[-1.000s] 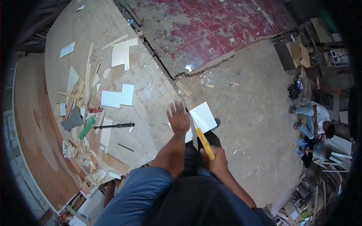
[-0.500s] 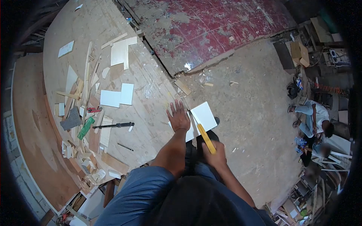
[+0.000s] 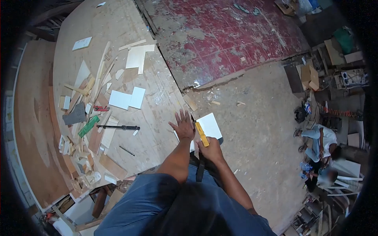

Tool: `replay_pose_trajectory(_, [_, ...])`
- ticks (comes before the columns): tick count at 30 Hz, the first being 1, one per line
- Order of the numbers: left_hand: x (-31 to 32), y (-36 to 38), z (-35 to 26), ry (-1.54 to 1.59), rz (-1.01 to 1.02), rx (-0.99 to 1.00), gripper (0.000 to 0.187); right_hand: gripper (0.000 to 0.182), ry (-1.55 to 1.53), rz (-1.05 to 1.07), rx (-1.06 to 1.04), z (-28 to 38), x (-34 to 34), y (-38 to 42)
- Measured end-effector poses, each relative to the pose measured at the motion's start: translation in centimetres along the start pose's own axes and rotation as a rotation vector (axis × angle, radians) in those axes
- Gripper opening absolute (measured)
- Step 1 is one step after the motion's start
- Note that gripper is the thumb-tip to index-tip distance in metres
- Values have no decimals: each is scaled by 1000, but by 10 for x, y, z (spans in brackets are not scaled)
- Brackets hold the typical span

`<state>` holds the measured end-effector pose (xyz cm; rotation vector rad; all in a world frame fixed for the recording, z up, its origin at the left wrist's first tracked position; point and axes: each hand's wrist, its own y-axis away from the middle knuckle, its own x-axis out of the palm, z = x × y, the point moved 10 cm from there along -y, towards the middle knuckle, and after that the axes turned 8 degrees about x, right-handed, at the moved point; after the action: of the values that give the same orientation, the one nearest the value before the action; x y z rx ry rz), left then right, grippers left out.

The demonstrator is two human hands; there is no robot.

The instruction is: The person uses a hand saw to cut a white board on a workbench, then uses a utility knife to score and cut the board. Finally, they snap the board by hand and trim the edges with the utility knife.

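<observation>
My left hand [image 3: 184, 129] lies flat with fingers spread at the table's edge, over the left part of a white board. Most of that part is hidden under the hand and forearm. To its right, the white board [image 3: 210, 125] juts past the table edge over the floor. Wrapped round the rear of a yellow-handled saw [image 3: 202, 134] is my right hand [image 3: 211, 150]. The saw's front end points away from me, along a dark line in the board close beside my left fingers. Its blade hardly shows.
White board offcuts [image 3: 119, 99], a black bar-like tool [image 3: 119, 127], a green piece [image 3: 88, 126] and scrap wood strips cover the wooden table [image 3: 157, 143] on the left. Small scraps dot the concrete floor [image 3: 256, 129]. Seated people [image 3: 323, 141] are at the far right.
My right hand has pushed the yellow-handled saw forward and slightly left, closer to my left hand. My left hand stays pressed flat. The camera view has shifted slightly.
</observation>
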<state>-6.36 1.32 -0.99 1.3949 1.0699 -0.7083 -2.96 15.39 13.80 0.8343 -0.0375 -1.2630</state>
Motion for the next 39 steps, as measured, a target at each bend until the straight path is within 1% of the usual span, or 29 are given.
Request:
replay_pose_trajectory(3, [-5, 1, -1, 12, -4, 16, 67, 37, 16, -48, 4, 0, -9, -3])
replay_pose_trajectory(5, [-10, 4, -1, 6, -5, 19, 67, 39, 3, 3, 107, -10, -8, -6])
replay_pose_trajectory(8, [-11, 3, 3, 11, -21, 15, 68, 40, -40, 4, 119, -5, -8, -4])
replay_pose_trajectory(13, [-13, 2, 3, 16, -18, -13, 68, 36, -2, -41, 35, -13, -9, -9])
replay_pose_trajectory(15, [-12, 4, 3, 27, -13, -19, 68, 35, -1, -51, 22, -16, -4, 2])
replay_pose_trajectory(18, [-13, 1, 5, 36, -13, -31, 68, 35, -5, -61, -27, 0, -14, 29])
replay_pose_trajectory(20, [-7, 3, 7, 34, 13, -30, 68, 36, -9, -19, 91, 11, -33, 62])
replay_pose_trajectory(22, [-7, 0, 5, 2, -5, -29, 68, 34, 1, -23, 140, -4, -44, 80])
replay_pose_trajectory(24, [-7, -1, 3, -1, 23, -32, 68, 33, 6, -22, 176, -12, -43, 74])
replay_pose_trajectory(26, [-1, 1, 6, -11, 61, -44, 68, 32, 61, -22, 129, -13, -27, 48])
replay_pose_trajectory(27, [-1, 0, 6, -17, 46, -39, 69, 32, 56, -14, 138, -25, -15, 40])
replay_pose_trajectory(29, [-3, -2, 5, -29, 23, -30, 70, 33, 28, -128, -37, -23, -7, 24])
replay_pose_trajectory(30, [0, 4, 5, -35, 31, -24, 70, 33, 21, -130, -27, -24, -10, 29])
replay_pose_trajectory(32, [-4, 0, 2, -14, 22, -31, 70, 33, -79, -55, 98, -20, -23, 35])
replay_pose_trajectory(33, [-6, -6, 1, -20, 9, -23, 70, 32, 13, -55, 129, -7, -30, 47])
replay_pose_trajectory(34, [-5, -7, 1, -5, -20, -13, 70, 33, 7, -76, 102, 8, -37, 65])
replay_pose_trajectory(36, [-1, 2, 2, 9, -24, -5, 71, 34, 58, -37, 221, 3, -44, 89])
replay_pose_trajectory(39, [-5, -1, -1, 1, 0, -21, 71, 33, 47, -79, 202, 3, -39, 63])
